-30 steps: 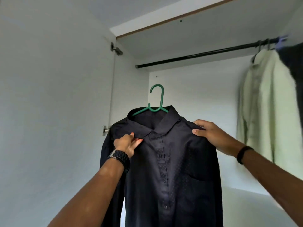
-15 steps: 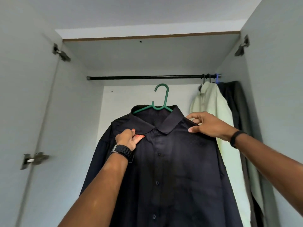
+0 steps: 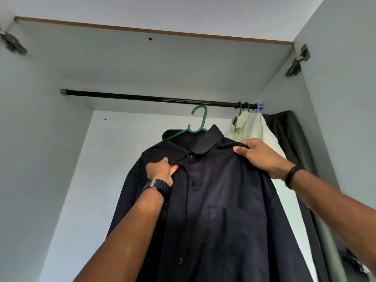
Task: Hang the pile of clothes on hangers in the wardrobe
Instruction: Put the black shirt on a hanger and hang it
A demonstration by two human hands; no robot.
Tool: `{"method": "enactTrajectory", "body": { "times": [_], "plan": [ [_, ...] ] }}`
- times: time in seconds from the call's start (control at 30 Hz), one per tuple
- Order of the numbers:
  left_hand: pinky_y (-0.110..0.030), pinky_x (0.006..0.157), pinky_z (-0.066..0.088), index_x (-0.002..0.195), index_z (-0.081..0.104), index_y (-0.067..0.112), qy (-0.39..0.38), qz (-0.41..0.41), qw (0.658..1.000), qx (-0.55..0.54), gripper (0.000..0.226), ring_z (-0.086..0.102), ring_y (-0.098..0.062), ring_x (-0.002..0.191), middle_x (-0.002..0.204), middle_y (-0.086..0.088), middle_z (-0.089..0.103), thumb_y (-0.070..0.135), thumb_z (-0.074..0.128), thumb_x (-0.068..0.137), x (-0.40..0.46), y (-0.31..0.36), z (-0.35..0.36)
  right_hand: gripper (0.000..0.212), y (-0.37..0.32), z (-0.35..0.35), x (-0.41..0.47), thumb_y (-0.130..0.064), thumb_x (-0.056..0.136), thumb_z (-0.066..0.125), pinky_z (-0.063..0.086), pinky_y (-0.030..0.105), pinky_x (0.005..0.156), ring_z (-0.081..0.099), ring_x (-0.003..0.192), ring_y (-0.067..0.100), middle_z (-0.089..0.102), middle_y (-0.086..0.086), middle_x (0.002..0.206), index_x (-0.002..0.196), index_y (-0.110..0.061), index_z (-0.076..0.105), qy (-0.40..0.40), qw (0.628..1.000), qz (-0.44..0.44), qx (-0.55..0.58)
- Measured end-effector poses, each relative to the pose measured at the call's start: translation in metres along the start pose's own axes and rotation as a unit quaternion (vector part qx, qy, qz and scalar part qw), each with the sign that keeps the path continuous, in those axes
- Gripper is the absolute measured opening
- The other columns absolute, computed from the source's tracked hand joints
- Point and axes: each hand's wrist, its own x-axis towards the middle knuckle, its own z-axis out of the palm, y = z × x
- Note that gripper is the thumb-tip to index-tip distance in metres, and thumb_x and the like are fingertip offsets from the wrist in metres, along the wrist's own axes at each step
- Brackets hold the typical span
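- Left hand (image 3: 160, 169) pinches the black shirt (image 3: 219, 200) below its collar; right hand (image 3: 262, 155) grips the shoulder.
- Green hanger (image 3: 198, 122) hook sits seemingly just under the rail (image 3: 152, 98), unhooked.
- Risk: hook misses, shirt slips off.

Home wardrobe interior is being shown: black hanging rail (image 3: 154, 98), shirts being kept on hangers (image 3: 243, 107), door hinges (image 3: 297, 61), white panels (image 3: 142, 64).
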Motion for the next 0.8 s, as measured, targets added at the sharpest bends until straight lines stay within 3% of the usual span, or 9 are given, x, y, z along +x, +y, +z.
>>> {"method": "enactTrajectory", "body": {
  "times": [0.07,0.1,0.17,0.27,0.37,0.43,0.57,0.67,0.8],
  "plan": [
    [-0.029,0.049,0.057,0.119,0.053,-0.006,-0.044,0.015,0.997,0.059,0.026,0.063,-0.028,0.084,0.121,-0.019,0.057,0.002,0.051,0.094,0.025,-0.025,0.017,0.03,0.009,0.002,0.023,-0.026,0.097,0.053,0.05,0.032,0.075,0.065,0.082,0.026,0.07,0.01,0.089,0.086,-0.002,0.066,0.063,0.996,-0.004,-0.065],
    [-0.031,0.053,0.058,0.127,0.047,-0.003,-0.073,0.017,0.992,0.1,0.035,0.061,-0.029,0.095,0.126,-0.018,0.054,0.008,0.052,0.094,0.038,-0.039,0.026,0.031,0.012,0.003,0.033,-0.026,0.097,0.053,0.048,0.03,0.071,0.063,0.082,0.026,0.069,0.011,0.089,0.086,0.0,0.065,0.091,0.991,-0.009,-0.094],
    [-0.04,0.083,0.056,0.143,0.029,0.009,-0.137,0.042,0.97,0.199,0.058,0.053,-0.029,0.114,0.138,-0.013,0.045,0.024,0.054,0.093,0.049,-0.055,0.041,0.032,0.015,0.006,0.052,-0.025,0.096,0.053,0.041,0.028,0.062,0.058,0.078,0.026,0.065,0.015,0.086,0.083,0.003,0.062,0.135,0.981,-0.017,-0.141],
    [-0.038,0.114,0.029,0.15,0.023,0.014,-0.245,0.149,0.905,0.315,0.064,0.035,-0.028,0.137,0.152,-0.011,0.029,0.033,0.049,0.094,0.064,-0.081,0.058,0.03,0.022,0.01,0.085,-0.022,0.096,0.053,0.036,0.026,0.055,0.055,0.077,0.027,0.061,0.015,0.083,0.079,0.002,0.06,0.193,0.962,-0.021,-0.193],
    [-0.034,0.118,0.021,0.153,0.016,0.018,-0.346,0.201,0.849,0.345,0.068,0.026,-0.02,0.142,0.156,-0.006,0.022,0.031,0.05,0.096,0.081,-0.102,0.077,0.029,0.027,0.007,0.123,-0.022,0.095,0.053,0.034,0.027,0.056,0.052,0.079,0.026,0.058,0.014,0.087,0.074,-0.002,0.055,0.252,0.944,-0.005,-0.215],
    [-0.034,0.118,0.021,0.153,0.007,0.024,-0.392,0.247,0.804,0.374,0.073,0.023,-0.017,0.144,0.157,-0.003,0.019,0.03,0.051,0.095,0.093,-0.119,0.088,0.025,0.029,0.005,0.144,-0.021,0.096,0.052,0.034,0.025,0.066,0.051,0.082,0.027,0.056,0.015,0.089,0.08,-0.002,0.056,0.285,0.93,-0.009,-0.232],
    [-0.028,0.113,0.022,0.152,0.0,0.028,-0.393,0.372,0.711,0.449,0.075,0.017,-0.021,0.146,0.16,-0.008,0.01,0.012,0.046,0.096,0.111,-0.152,0.103,0.024,0.041,0.01,0.175,-0.019,0.097,0.051,0.028,0.026,0.057,0.047,0.08,0.027,0.052,0.014,0.089,0.094,0.003,0.06,0.324,0.906,-0.003,-0.273],
    [-0.023,0.112,0.021,0.153,-0.001,0.02,-0.409,0.366,0.705,0.449,0.077,0.016,-0.019,0.146,0.16,-0.005,0.007,0.001,0.043,0.093,0.122,-0.171,0.111,0.024,0.054,0.008,0.199,-0.018,0.096,0.05,0.033,0.024,0.065,0.045,0.078,0.026,0.059,0.02,0.099,0.098,0.005,0.059,0.333,0.899,0.008,-0.285],
    [-0.025,0.109,0.03,0.151,0.016,0.01,-0.391,0.389,0.705,0.446,0.07,0.037,-0.024,0.134,0.15,-0.007,0.028,-0.003,0.045,0.089,0.145,-0.181,0.123,0.018,0.07,0.003,0.229,-0.014,0.096,0.051,0.035,0.028,0.068,0.051,0.08,0.031,0.059,0.022,0.098,0.091,0.003,0.055,0.348,0.89,0.003,-0.296]
  ]
}}
